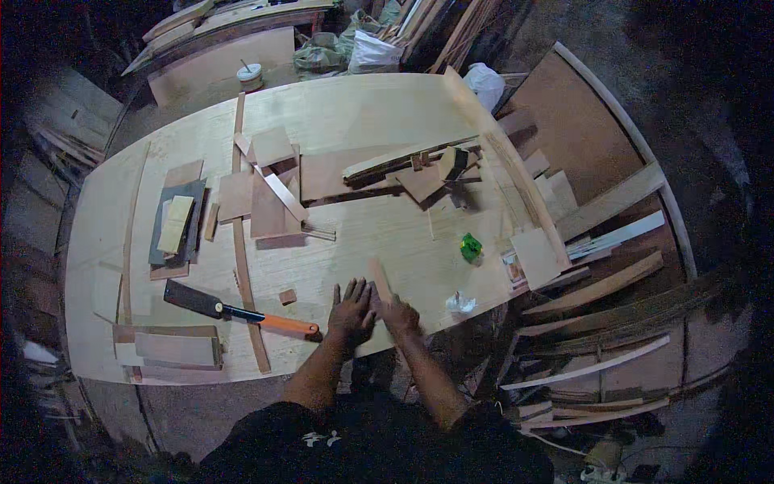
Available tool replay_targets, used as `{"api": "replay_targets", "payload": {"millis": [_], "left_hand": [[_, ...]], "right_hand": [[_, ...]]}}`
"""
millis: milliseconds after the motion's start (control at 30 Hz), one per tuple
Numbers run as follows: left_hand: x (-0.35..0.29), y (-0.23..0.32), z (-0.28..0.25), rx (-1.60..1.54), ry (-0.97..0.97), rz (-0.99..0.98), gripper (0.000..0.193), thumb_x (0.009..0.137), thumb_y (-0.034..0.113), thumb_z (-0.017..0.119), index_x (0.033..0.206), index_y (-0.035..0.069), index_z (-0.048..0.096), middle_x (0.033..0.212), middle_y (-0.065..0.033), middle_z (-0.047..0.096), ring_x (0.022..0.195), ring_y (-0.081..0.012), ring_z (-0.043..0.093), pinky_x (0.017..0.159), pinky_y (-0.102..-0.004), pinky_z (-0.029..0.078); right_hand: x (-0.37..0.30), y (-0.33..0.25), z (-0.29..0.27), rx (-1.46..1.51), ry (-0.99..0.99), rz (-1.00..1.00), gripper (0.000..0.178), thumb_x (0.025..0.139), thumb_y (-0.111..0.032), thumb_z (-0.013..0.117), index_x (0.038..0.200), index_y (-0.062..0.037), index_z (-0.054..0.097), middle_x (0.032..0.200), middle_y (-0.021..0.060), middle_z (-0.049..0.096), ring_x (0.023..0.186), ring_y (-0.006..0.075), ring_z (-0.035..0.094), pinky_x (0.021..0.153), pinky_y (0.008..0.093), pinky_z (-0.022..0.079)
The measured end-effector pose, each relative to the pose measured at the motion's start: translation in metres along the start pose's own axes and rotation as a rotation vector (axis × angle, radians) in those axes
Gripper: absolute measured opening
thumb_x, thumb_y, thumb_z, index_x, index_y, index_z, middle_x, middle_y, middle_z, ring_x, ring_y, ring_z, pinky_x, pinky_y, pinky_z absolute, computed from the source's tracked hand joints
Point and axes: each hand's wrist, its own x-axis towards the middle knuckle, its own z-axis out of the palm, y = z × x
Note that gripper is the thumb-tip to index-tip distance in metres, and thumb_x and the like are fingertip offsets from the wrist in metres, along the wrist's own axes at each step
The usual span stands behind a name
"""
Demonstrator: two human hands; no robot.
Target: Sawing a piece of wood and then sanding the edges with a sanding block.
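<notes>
My left hand [352, 315] lies flat near the front edge of the pale wooden tabletop [339, 262], its fingers stretched out and touching no loose piece that I can make out. Just to its right, my right hand [401, 316] is closed around a short flat strip of wood [379, 278], which points away from me. Left of my hands rests what looks like a hand saw [242, 313], with a wide dark blade and an orange and black handle. A small brown wood block [288, 297] sits beyond the handle.
Thin boards [274, 202] and offcuts [423, 181] are piled mid-table. On the left are a stacked block [176, 224] and a box-like wooden piece [177, 348]. A green object [471, 248] and crumpled clear plastic [460, 302] lie right. Curved strips [597, 282] fill the right side.
</notes>
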Motion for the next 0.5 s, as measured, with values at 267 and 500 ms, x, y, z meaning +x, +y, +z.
{"api": "replay_targets", "payload": {"millis": [267,500], "left_hand": [[0.005,-0.001,0.004,0.004,0.039,0.0,0.069,0.086,0.034,0.052,0.142,0.0,0.031,0.148,-0.0228,0.029,0.14,-0.0362,0.024,0.112,-0.0579,0.008],[0.001,-0.004,0.007,0.032,-0.004,-0.107,0.079,0.085,0.054,0.05,0.145,0.006,0.029,0.152,-0.0166,0.025,0.142,-0.0353,0.018,0.111,-0.061,0.007]], "right_hand": [[0.028,-0.012,-0.013,0.147,-0.012,0.031,0.035,0.092,-0.039,0.048,0.101,-0.0056,0.054,0.08,0.0186,0.066,0.073,0.0394,0.065,0.065,0.0518,0.05],[-0.086,0.014,-0.022,0.076,-0.238,0.101,0.047,0.091,-0.041,0.047,0.115,-0.0002,0.05,0.093,0.0258,0.065,0.084,0.0449,0.063,0.072,0.0546,0.05]]}}
